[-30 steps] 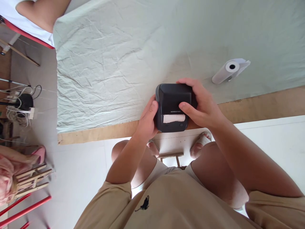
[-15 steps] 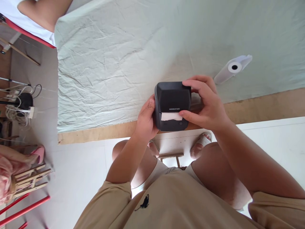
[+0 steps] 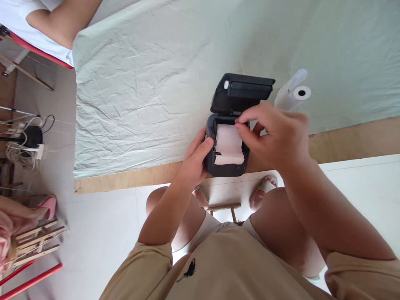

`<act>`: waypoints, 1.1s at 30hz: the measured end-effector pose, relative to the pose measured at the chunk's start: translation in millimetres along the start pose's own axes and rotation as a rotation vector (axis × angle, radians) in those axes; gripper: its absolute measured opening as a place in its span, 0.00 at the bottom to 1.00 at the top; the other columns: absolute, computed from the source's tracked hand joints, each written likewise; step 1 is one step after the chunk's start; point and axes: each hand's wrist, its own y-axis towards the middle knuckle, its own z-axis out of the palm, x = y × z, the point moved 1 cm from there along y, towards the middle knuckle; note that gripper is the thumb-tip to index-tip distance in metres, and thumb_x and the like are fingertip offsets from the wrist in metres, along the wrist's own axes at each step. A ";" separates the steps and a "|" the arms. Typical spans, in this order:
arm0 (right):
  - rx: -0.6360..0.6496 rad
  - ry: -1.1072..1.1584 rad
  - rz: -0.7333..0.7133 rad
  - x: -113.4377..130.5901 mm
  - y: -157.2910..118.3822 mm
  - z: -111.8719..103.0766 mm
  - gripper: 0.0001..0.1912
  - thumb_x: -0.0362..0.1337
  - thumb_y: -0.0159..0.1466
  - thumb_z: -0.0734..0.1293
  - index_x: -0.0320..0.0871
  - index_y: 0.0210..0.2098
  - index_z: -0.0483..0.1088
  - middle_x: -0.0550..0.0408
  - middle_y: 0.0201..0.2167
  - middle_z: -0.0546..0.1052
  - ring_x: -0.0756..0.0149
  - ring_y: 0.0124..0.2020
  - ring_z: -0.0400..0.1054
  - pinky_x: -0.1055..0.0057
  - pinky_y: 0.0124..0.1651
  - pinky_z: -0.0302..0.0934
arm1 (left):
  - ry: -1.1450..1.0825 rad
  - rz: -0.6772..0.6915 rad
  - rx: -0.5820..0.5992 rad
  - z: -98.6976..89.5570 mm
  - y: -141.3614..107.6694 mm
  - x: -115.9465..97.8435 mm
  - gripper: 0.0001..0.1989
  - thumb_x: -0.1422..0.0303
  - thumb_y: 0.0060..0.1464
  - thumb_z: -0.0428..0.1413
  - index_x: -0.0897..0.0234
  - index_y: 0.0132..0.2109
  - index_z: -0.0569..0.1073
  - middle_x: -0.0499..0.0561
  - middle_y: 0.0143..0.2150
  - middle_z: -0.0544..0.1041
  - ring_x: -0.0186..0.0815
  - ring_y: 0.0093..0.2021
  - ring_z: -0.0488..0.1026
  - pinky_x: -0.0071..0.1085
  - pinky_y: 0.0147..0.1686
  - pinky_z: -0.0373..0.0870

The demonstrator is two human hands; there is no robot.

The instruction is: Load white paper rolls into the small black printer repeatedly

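Note:
A black label printer (image 3: 228, 171) is at the table's near edge with its lid (image 3: 250, 87) raised, tilted back. Inside it lies white paper (image 3: 229, 139), its torn end resting over the front. My left hand (image 3: 195, 160) grips the printer's left side, thumb on the rim. My right hand (image 3: 275, 133) is at the upper right of the compartment, thumb and index finger pinched together near the hinge; whatever they hold, if anything, is too small to tell. Behind my right hand, a white paper roll (image 3: 302, 93) with a dark core stands on the cloth.
A wrinkled pale green cloth (image 3: 137, 91) covers the table, its wooden edge (image 3: 125, 178) bare in front. Another person's arm (image 3: 65, 21) rests at the upper left. Tangled cables (image 3: 21, 146) and a wooden rack (image 3: 39, 243) are on the left; my legs are below.
The printer's lid has swung up and back, exposing the paper inside. My right hand has moved from the lid and paper strip to the compartment's upper right. My left hand still holds the printer.

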 end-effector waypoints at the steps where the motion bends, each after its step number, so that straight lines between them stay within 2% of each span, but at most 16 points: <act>1: 0.109 -0.095 -0.010 1.9 1.3 -2.3 0.10 0.35 0.72 0.66 0.49 0.35 0.76 0.61 0.25 0.80 0.69 0.23 0.66 0.66 0.28 0.51 | 0.001 0.004 0.004 -0.3 0.2 0.1 0.30 0.43 0.61 0.70 0.58 0.58 0.81 0.53 0.53 0.90 0.49 0.60 0.87 0.40 0.58 0.84; 3: 0.300 -0.199 0.008 5.0 3.2 -7.4 0.12 0.36 0.71 0.65 0.48 0.34 0.78 0.59 0.25 0.80 0.68 0.24 0.63 0.66 0.30 0.47 | 0.004 0.000 0.010 -0.6 0.2 0.6 0.30 0.42 0.60 0.70 0.58 0.59 0.81 0.52 0.51 0.90 0.47 0.57 0.87 0.38 0.55 0.85; 5: 0.437 -0.223 0.015 6.6 4.0 -12.0 0.09 0.37 0.69 0.67 0.48 0.35 0.79 0.58 0.27 0.81 0.68 0.23 0.59 0.66 0.29 0.43 | 0.008 -0.010 0.009 -0.6 -0.4 1.0 0.32 0.41 0.59 0.71 0.57 0.59 0.81 0.52 0.51 0.90 0.48 0.56 0.88 0.38 0.52 0.85; 8: 0.514 -0.176 0.018 5.7 4.1 -17.3 0.07 0.37 0.65 0.69 0.49 0.40 0.81 0.59 0.25 0.79 0.69 0.21 0.55 0.66 0.29 0.40 | 0.012 -0.025 0.012 -0.3 -1.8 1.2 0.33 0.40 0.59 0.71 0.58 0.61 0.81 0.53 0.51 0.89 0.49 0.55 0.88 0.38 0.46 0.85; 12: 0.422 0.121 0.061 2.1 8.2 -26.4 0.14 0.36 0.62 0.72 0.52 0.47 0.82 0.61 0.31 0.83 0.69 0.23 0.62 0.67 0.29 0.50 | -0.019 -0.034 -0.013 0.5 -2.7 1.4 0.35 0.41 0.57 0.72 0.57 0.62 0.80 0.54 0.53 0.90 0.51 0.57 0.88 0.39 0.47 0.86; 14: 0.311 0.376 0.212 -3.8 11.9 -28.6 0.16 0.38 0.60 0.73 0.55 0.48 0.81 0.62 0.36 0.84 0.70 0.23 0.63 0.67 0.26 0.53 | -0.041 -0.036 -0.036 1.3 -2.4 1.4 0.34 0.41 0.57 0.73 0.57 0.60 0.81 0.54 0.55 0.90 0.52 0.60 0.87 0.40 0.52 0.86; 17: 0.049 0.722 0.564 -21.4 11.4 -19.9 0.19 0.40 0.55 0.69 0.54 0.46 0.79 0.59 0.34 0.80 0.67 0.24 0.64 0.67 0.22 0.51 | -0.076 -0.043 -0.052 2.8 -1.9 1.3 0.33 0.41 0.56 0.74 0.57 0.57 0.81 0.53 0.55 0.90 0.53 0.61 0.87 0.43 0.56 0.86; 18: -0.025 0.779 0.656 -28.2 8.7 -14.0 0.19 0.40 0.53 0.68 0.52 0.45 0.78 0.58 0.32 0.78 0.67 0.24 0.65 0.67 0.22 0.52 | -0.084 -0.048 -0.054 3.2 -1.9 1.2 0.33 0.41 0.55 0.74 0.57 0.58 0.81 0.52 0.55 0.90 0.53 0.61 0.87 0.44 0.56 0.86; 20: -0.097 0.766 0.733 -40.1 0.4 -1.3 0.17 0.40 0.54 0.69 0.51 0.43 0.77 0.58 0.33 0.77 0.68 0.24 0.65 0.68 0.23 0.54 | -0.091 -0.051 -0.060 3.5 -2.1 0.9 0.34 0.41 0.54 0.75 0.56 0.59 0.80 0.52 0.55 0.90 0.54 0.60 0.87 0.45 0.55 0.87; 22: -0.094 0.671 0.684 -47.1 -8.7 7.8 0.13 0.43 0.58 0.73 0.51 0.43 0.74 0.58 0.35 0.76 0.69 0.26 0.65 0.67 0.26 0.58 | -0.093 -0.054 -0.061 3.4 -2.2 0.8 0.35 0.41 0.54 0.75 0.56 0.59 0.80 0.52 0.55 0.90 0.54 0.61 0.87 0.46 0.56 0.87; 24: -0.039 0.541 0.562 -48.9 -15.6 10.6 0.13 0.47 0.64 0.75 0.51 0.42 0.71 0.58 0.35 0.75 0.66 0.28 0.67 0.63 0.32 0.66 | -0.097 -0.055 -0.053 3.1 -2.3 0.9 0.33 0.41 0.54 0.75 0.56 0.58 0.80 0.52 0.54 0.90 0.55 0.62 0.87 0.47 0.58 0.87; 26: 0.019 0.373 0.439 -47.9 -19.0 7.7 0.14 0.50 0.67 0.75 0.52 0.42 0.69 0.56 0.36 0.75 0.59 0.35 0.72 0.54 0.42 0.73 | -0.103 -0.053 -0.044 2.7 -2.4 1.0 0.31 0.42 0.55 0.74 0.56 0.56 0.81 0.52 0.55 0.90 0.55 0.64 0.86 0.48 0.61 0.86; 29: 0.068 0.194 0.351 -48.5 -20.1 1.4 0.13 0.48 0.69 0.74 0.53 0.47 0.70 0.51 0.44 0.80 0.50 0.47 0.77 0.45 0.56 0.75 | -0.104 -0.048 -0.035 2.5 -2.3 0.9 0.30 0.43 0.57 0.73 0.57 0.56 0.81 0.53 0.57 0.89 0.56 0.66 0.85 0.49 0.63 0.85; 31: 0.103 0.167 0.344 -52.1 -21.2 0.9 0.16 0.47 0.69 0.73 0.53 0.53 0.70 0.49 0.49 0.81 0.50 0.49 0.78 0.46 0.55 0.76 | -0.098 -0.047 -0.025 2.5 -2.2 0.8 0.30 0.42 0.58 0.73 0.57 0.56 0.80 0.53 0.58 0.89 0.56 0.66 0.85 0.49 0.63 0.85; 33: 0.167 0.125 0.336 -55.6 -23.5 3.0 0.19 0.46 0.68 0.73 0.54 0.56 0.70 0.49 0.51 0.82 0.50 0.47 0.79 0.45 0.53 0.77 | -0.089 -0.045 -0.019 2.3 -2.2 0.9 0.30 0.42 0.58 0.72 0.57 0.56 0.80 0.54 0.58 0.89 0.56 0.67 0.84 0.49 0.63 0.85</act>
